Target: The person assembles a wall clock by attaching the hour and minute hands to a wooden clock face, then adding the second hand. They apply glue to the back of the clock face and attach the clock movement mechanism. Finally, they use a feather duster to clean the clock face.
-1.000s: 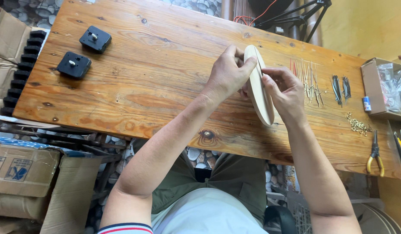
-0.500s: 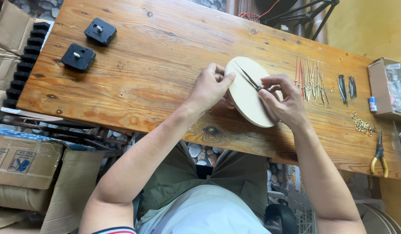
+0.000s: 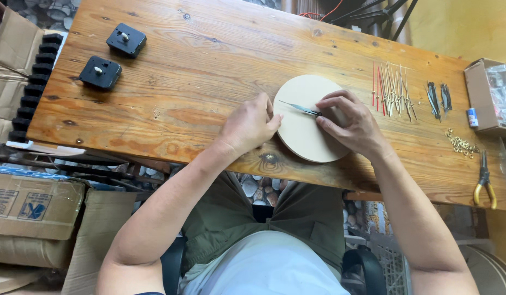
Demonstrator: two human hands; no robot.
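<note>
Right hand (image 3: 354, 124) fingertips pinched on a thin metal clock hand (image 3: 300, 108) at disc centre. Left hand (image 3: 252, 124) loosely curled, fingers against the left edge of the pale round wooden disc (image 3: 302, 139), flat on the wooden table (image 3: 209, 65). Spare clock hands (image 3: 392, 90) just beyond; two black clock movements (image 3: 113, 54) far left; pliers (image 3: 484, 183) far right.

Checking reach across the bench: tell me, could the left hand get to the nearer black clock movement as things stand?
Probably yes. The left hand rests at the round wooden disc's edge, and bare tabletop lies between it and the nearer black clock movement; nothing blocks the way.
</note>
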